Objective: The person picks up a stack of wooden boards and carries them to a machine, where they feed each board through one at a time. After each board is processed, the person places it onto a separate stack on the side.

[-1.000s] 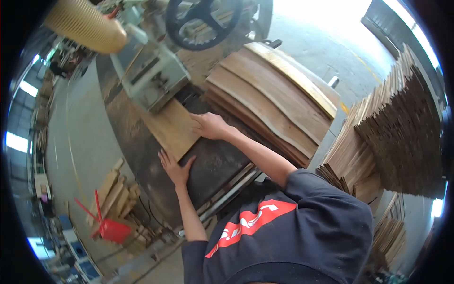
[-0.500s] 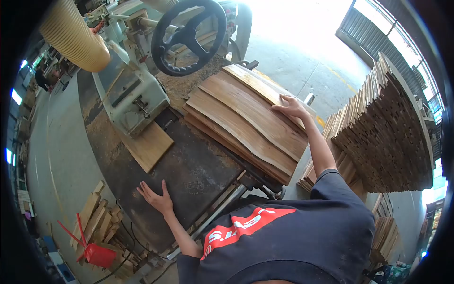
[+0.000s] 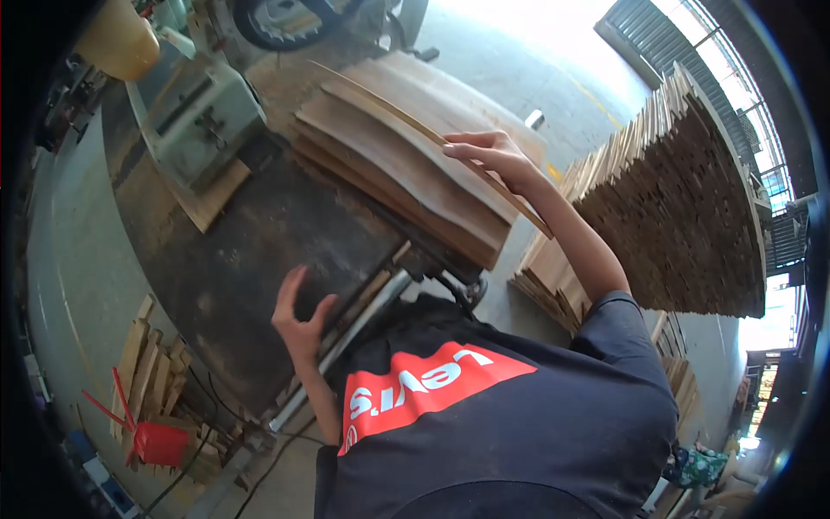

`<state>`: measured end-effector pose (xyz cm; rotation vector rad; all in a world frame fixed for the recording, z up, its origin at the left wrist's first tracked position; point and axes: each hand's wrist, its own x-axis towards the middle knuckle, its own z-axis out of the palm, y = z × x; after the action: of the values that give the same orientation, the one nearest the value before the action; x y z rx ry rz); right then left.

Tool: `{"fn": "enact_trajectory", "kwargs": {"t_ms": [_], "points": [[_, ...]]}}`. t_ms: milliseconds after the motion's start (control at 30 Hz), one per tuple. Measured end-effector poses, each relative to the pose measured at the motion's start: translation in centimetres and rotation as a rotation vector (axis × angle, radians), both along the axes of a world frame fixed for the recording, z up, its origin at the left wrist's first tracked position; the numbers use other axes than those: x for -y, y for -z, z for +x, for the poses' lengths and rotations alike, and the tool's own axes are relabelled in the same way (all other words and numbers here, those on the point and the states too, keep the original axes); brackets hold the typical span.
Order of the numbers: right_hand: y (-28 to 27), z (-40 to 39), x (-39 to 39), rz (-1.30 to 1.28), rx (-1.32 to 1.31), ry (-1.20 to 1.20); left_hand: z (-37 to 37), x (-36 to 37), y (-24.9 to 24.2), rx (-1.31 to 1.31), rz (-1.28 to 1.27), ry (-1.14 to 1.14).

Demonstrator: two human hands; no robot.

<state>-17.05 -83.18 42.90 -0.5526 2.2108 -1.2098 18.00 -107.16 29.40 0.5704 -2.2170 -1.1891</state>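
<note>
My right hand (image 3: 491, 157) grips a thin wooden board (image 3: 393, 107) by its edge, thumb on one side and fingers on the other. The board is tilted up, nearly edge-on to me, above a stack of wavy-edged boards (image 3: 406, 169). Over the near part of the dark machine table (image 3: 251, 277), my left hand (image 3: 301, 318) is empty, with thumb and fingers apart. Another board (image 3: 212, 197) lies on that table, its far end beneath the pale machine housing (image 3: 203, 130).
A black handwheel (image 3: 290, 17) and a yellowish hose (image 3: 117, 43) are at the top. A tall stack of thin boards (image 3: 683, 208) rises on the right. At lower left, wood offcuts (image 3: 151, 363) lie near a red object (image 3: 162, 444).
My right hand has lifted a board's edge off the stack and tilted it up. My left hand has moved nearer my body, fingers now curved. The whole view has shifted.
</note>
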Motion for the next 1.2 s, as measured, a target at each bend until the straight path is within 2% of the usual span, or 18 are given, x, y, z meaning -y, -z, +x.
{"fn": "enact_trajectory", "kwargs": {"t_ms": [67,133,167,200,267,333,400,467,500,600,667,733,800,833,900,933,1000,1200], "points": [[-0.7,3.9,1.0,-0.087,0.203,-0.03,-1.3,-3.4,-2.3,-0.037,0.133,0.235],[1.2,6.9,3.1,-0.156,0.226,-0.069,-2.0,-6.8,-4.8,-0.081,0.337,0.377],[2.6,7.8,4.2,-0.171,0.395,-0.101,-2.2,-8.1,-5.8,-0.115,0.448,0.419],[4.1,8.8,5.7,-0.181,0.564,-0.141,-2.4,-8.5,-5.5,-0.107,0.444,0.385],[7.6,12.1,9.1,-0.369,0.77,-0.179,-1.9,-9.2,-3.9,0.002,0.181,0.413],[10.6,14.8,11.8,-0.441,0.834,-0.273,-0.8,-10.7,-2.2,0.001,0.153,0.276],[13.0,16.9,13.7,-0.427,1.1,-0.214,0.6,-11.3,-0.5,-0.004,0.112,0.157],[16.2,18.4,15.2,-0.444,1.278,-0.331,2.2,-11.2,0.9,0.137,-0.041,-0.05],[16.5,19.5,15.3,-0.569,1.411,-0.324,3.0,-11.3,1.0,0.239,-0.169,-0.131],[17.7,21.2,15.1,-0.734,1.655,-0.342,3.9,-11.9,0.6,0.158,-0.065,-0.248],[19.3,21.8,14.9,-0.694,1.644,-0.211,4.9,-11.9,0.6,0.149,-0.015,-0.259],[20.0,21.4,14.4,-0.62,1.562,-0.195,5.4,-11.3,1.0,0.16,-0.118,-0.247],[19.8,21.2,14.1,-0.497,1.228,-0.12,5.6,-11.2,1.2,0.152,-0.099,-0.23],[20.0,21.2,13.7,-0.497,1.226,-0.114,5.6,-11.2,1.2,0.141,-0.05,-0.225],[20.8,21.4,13.0,-0.482,0.464,-0.247,5.4,-11.1,1.4,0.125,-0.007,-0.221],[20.9,21.5,12.5,-0.488,0.459,-0.249,5.5,-11.2,1.6,0.11,0.002,-0.219],[20.5,21.5,10.4,-0.387,0.198,-0.174,4.9,-11.3,1.9,0.099,0.007,-0.215],[18.8,23.5,7.2,-0.3,0.085,-0.26,4.0,-10.6,2.1,0.195,-0.175,-0.229]]}}
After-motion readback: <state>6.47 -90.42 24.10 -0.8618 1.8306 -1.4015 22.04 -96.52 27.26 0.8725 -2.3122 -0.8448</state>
